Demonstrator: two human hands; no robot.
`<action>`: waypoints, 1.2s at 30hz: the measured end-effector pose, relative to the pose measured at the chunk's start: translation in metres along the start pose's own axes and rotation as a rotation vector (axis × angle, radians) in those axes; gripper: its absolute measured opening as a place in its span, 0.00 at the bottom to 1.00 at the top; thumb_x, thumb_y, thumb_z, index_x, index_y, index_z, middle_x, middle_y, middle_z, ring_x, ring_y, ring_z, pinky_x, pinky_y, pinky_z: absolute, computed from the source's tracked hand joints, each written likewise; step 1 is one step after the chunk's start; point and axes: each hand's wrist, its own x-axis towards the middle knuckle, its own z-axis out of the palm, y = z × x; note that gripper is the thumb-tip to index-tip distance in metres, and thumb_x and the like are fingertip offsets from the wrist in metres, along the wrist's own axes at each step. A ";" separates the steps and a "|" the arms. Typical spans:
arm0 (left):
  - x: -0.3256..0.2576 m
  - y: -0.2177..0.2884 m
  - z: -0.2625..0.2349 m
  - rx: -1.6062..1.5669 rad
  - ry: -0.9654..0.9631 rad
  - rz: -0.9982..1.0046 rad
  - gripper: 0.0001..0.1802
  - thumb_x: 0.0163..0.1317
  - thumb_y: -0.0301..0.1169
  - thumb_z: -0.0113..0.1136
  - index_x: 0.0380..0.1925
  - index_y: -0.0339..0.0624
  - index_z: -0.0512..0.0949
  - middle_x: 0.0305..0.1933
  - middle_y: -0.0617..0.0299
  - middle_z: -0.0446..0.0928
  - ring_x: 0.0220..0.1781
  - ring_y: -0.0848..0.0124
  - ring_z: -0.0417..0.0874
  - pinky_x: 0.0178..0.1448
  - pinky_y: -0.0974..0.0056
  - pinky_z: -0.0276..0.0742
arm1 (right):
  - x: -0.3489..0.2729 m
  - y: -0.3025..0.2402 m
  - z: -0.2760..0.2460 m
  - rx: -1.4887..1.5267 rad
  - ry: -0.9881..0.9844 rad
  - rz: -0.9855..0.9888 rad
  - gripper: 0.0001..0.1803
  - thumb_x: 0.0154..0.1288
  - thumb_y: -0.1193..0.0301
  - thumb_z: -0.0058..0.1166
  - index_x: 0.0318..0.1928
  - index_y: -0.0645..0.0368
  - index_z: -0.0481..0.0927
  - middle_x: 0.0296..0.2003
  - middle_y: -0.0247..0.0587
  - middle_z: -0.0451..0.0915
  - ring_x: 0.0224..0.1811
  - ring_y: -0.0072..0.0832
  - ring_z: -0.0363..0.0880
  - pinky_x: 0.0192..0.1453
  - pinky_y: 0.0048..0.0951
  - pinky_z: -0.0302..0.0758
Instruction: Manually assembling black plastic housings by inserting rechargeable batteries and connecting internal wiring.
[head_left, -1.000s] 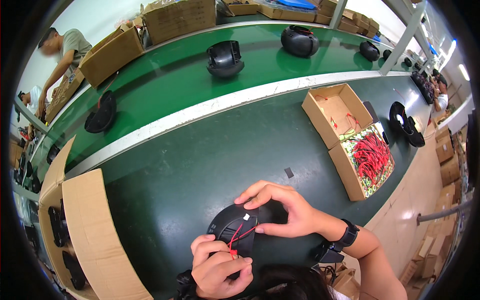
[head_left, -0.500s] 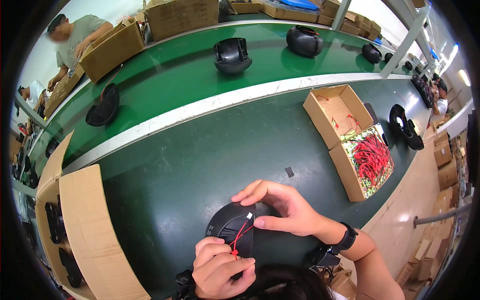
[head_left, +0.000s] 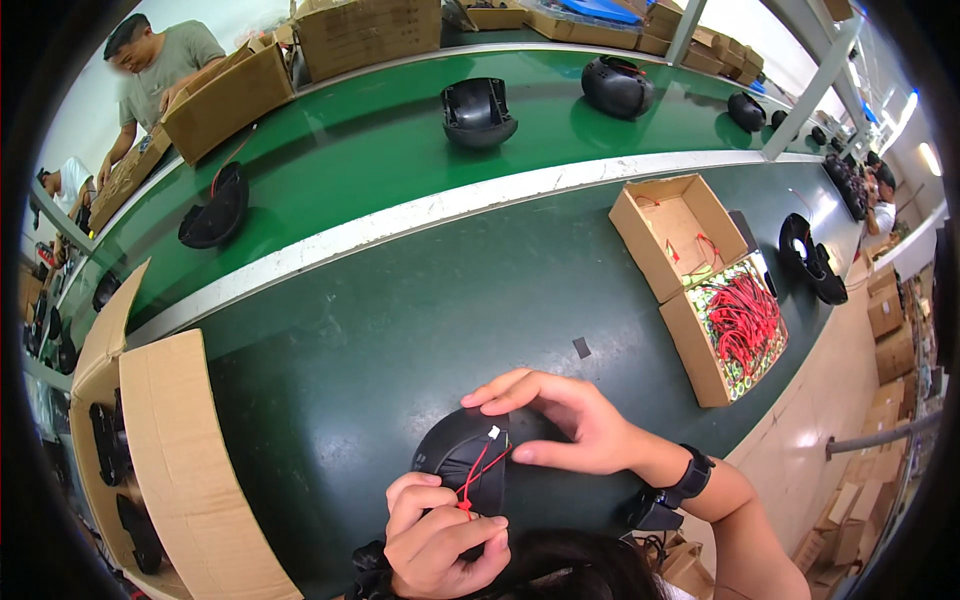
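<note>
A black rounded plastic shell is held low over the dark green bench at the front middle. Two thin red wires cross its inner side, and a small white plug shows near its top. My left hand is closed at the near side, fingertips pinching the small red connector on the wires. With fingertips on the far edge and thumb by the wires at the right side, my right hand grips the shell. Its palm side is partly hidden.
Right of my hands, one carton holds batteries with red leads, beside another open carton. An open shell lies farther right. A tall box stands left. Beyond the white rail, several shells sit on a green belt.
The shells on the belt have shifted slightly right. My right thumb and palm have moved a little down. My left hand keeps its pinch at the wires.
</note>
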 end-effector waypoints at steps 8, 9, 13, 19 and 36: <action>0.000 0.001 0.000 0.019 -0.011 -0.015 0.09 0.43 0.22 0.65 0.28 0.43 0.79 0.24 0.63 0.74 0.32 0.62 0.75 0.51 0.52 0.70 | -0.001 0.005 -0.001 0.147 -0.017 0.043 0.20 0.56 0.86 0.57 0.50 0.63 0.75 0.55 0.47 0.73 0.64 0.35 0.69 0.68 0.36 0.65; 0.000 0.001 -0.001 0.036 -0.006 -0.016 0.09 0.43 0.22 0.65 0.27 0.43 0.79 0.24 0.63 0.74 0.32 0.62 0.75 0.51 0.52 0.70 | -0.001 0.006 -0.001 0.107 -0.014 0.019 0.20 0.56 0.85 0.58 0.50 0.63 0.75 0.55 0.47 0.74 0.62 0.36 0.70 0.67 0.36 0.66; 0.000 0.001 0.000 0.069 0.002 -0.033 0.08 0.43 0.23 0.65 0.27 0.43 0.79 0.23 0.63 0.74 0.33 0.62 0.75 0.52 0.52 0.68 | 0.001 -0.002 -0.004 -0.282 -0.029 -0.109 0.21 0.53 0.84 0.61 0.50 0.64 0.75 0.53 0.49 0.78 0.58 0.39 0.76 0.62 0.36 0.73; 0.001 0.001 -0.001 0.066 0.009 -0.032 0.07 0.44 0.22 0.64 0.26 0.41 0.78 0.22 0.62 0.72 0.31 0.61 0.74 0.50 0.53 0.70 | -0.001 -0.005 0.006 -0.455 0.054 -0.201 0.23 0.53 0.82 0.62 0.51 0.63 0.75 0.52 0.50 0.78 0.55 0.43 0.78 0.57 0.38 0.77; 0.002 0.001 0.004 -0.009 0.115 0.052 0.08 0.45 0.18 0.64 0.26 0.38 0.76 0.24 0.57 0.72 0.30 0.58 0.74 0.45 0.52 0.72 | 0.200 0.056 -0.176 -0.443 1.049 0.292 0.52 0.47 0.45 0.67 0.58 0.77 0.61 0.50 0.62 0.72 0.54 0.42 0.74 0.57 0.34 0.70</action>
